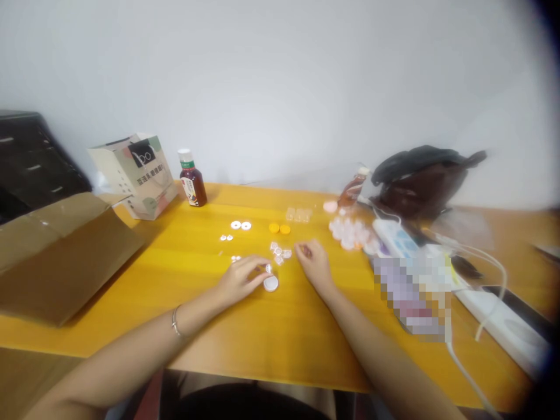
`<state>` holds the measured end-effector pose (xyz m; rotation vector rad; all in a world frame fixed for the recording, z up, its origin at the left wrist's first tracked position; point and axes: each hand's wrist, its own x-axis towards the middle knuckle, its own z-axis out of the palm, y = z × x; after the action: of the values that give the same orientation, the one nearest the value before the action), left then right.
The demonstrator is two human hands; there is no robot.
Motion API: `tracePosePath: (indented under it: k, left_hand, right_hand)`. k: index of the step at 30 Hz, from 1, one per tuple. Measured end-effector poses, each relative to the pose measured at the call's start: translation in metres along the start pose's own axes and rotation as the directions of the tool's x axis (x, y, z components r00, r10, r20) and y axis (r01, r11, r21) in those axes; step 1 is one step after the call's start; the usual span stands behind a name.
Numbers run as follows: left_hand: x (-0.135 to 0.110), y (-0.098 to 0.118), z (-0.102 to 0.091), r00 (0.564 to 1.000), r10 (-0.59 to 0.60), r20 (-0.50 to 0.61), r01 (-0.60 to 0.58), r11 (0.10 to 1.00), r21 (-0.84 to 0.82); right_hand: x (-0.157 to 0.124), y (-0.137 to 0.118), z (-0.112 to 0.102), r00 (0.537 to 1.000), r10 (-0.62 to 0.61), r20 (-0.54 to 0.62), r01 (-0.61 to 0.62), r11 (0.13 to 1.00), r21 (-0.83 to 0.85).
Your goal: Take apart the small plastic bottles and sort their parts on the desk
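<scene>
Near the middle of the table, my left hand (245,279) has its thumb and fingers closed on a small white piece (268,268). Just below those fingertips lies a round white disc (270,283). My right hand (315,263) rests to the right with its fingers curled inward; whatever they hold, if anything, is hidden. Between the hands is a loose cluster of small clear-and-white pieces (279,252). Beyond it sit two yellow round caps (279,229) and several clear pieces (299,214). Two white rings (241,225) and two smaller white discs (226,237) lie farther left.
A cardboard box (65,256), a paper bag (149,175) and a dark red bottle (192,181) stand left. On the right are a pile of pale caps (352,233), another bottle (353,186), a dark bag (424,181), a power strip (398,239) and white cables (503,274).
</scene>
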<state>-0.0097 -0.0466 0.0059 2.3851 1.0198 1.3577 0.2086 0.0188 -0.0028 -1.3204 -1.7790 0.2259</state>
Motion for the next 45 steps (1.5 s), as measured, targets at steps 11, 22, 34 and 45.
tracePosePath:
  k: [11,22,34,45]
  left_hand:
    - [0.002,0.002,-0.003,0.999,-0.019,0.039,0.02,1.0,-0.023]
    - [-0.001,-0.002,-0.002,0.997,-0.022,0.069,0.024,0.999,-0.032]
    - [0.002,0.002,-0.003,0.994,-0.044,0.096,0.049,0.997,-0.058]
    - [0.003,0.002,-0.005,0.984,-0.112,0.142,0.118,0.992,-0.041]
  right_hand:
    - [-0.013,0.049,0.001,0.964,-0.049,0.262,0.138,0.932,-0.336]
    - [-0.012,0.046,-0.034,0.971,0.119,0.205,0.014,0.835,-0.549]
    - [-0.013,-0.017,0.008,0.889,-0.307,0.341,0.382,0.907,-0.179]
    - [-0.003,-0.006,0.037,0.849,-0.367,0.38,0.413,0.91,-0.044]
